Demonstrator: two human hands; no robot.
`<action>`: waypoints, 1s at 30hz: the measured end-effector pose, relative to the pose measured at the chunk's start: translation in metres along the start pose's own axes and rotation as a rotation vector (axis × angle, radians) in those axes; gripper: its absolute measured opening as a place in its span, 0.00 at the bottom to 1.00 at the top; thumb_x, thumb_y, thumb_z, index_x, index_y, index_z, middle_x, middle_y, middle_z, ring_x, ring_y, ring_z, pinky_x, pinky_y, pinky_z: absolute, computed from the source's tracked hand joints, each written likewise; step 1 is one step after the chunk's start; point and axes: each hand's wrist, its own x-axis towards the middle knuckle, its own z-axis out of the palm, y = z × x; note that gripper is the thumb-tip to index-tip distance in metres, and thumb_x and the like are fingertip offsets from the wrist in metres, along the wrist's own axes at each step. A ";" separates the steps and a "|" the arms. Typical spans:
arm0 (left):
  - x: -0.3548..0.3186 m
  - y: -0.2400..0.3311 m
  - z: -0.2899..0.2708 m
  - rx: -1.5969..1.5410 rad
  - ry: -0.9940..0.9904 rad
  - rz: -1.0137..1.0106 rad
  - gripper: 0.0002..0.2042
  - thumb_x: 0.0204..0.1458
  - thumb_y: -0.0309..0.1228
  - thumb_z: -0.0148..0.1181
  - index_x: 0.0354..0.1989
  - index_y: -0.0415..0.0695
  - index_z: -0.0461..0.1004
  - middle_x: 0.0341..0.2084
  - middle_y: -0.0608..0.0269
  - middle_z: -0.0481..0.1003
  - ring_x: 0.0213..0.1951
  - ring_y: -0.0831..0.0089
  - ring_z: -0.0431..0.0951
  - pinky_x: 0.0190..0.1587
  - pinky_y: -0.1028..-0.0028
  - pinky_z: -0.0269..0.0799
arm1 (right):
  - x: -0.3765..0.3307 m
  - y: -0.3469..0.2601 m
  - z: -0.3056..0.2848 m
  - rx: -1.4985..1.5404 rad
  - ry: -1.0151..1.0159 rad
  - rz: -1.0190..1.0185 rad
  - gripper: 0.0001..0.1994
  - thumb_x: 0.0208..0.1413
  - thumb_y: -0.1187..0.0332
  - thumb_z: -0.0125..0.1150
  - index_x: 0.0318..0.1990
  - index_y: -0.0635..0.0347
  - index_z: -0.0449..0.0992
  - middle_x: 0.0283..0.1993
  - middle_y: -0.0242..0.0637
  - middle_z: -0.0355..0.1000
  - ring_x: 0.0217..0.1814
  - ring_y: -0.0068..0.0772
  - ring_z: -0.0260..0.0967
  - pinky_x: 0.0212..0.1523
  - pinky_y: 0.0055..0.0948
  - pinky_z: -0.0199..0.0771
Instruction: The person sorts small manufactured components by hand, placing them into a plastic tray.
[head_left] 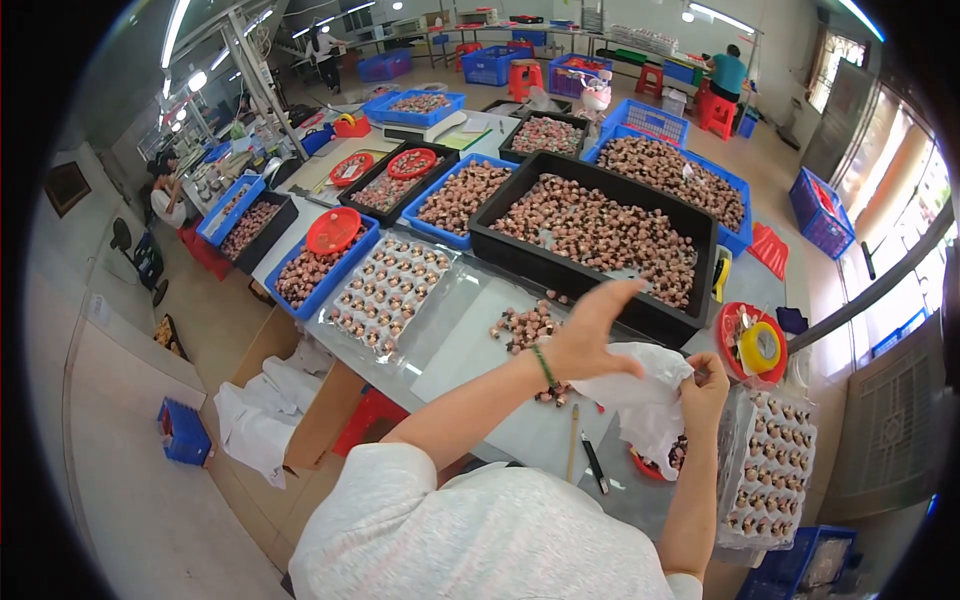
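Note:
My right hand pinches the upper right corner of a thin white plastic sheet or bag, which hangs crumpled over the table. To its left, my left hand is spread, thumb apart from the fingers, close to the sheet's upper left part; whether it touches the sheet I cannot tell. A green bracelet circles that wrist. Loose small pinkish figurine-like pieces lie in a pile beyond my left forearm, with a few more under the wrist. Below the sheet, a red dish with similar pieces is partly hidden.
A big black tub full of pieces stands ahead, beside blue trays. Filled blister trays sit left and right. A red basket holds yellow tape. A black pen lies near me. Other people work farther off.

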 end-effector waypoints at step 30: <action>0.021 -0.003 0.097 -0.449 -0.506 -0.464 0.20 0.44 0.29 0.60 0.45 0.38 0.63 0.28 0.65 0.70 0.29 0.82 0.67 0.32 0.82 0.64 | -0.032 0.001 -0.037 0.243 0.096 0.044 0.15 0.51 0.70 0.55 0.47 0.62 0.65 0.37 0.29 0.67 0.37 0.16 0.63 0.34 0.17 0.62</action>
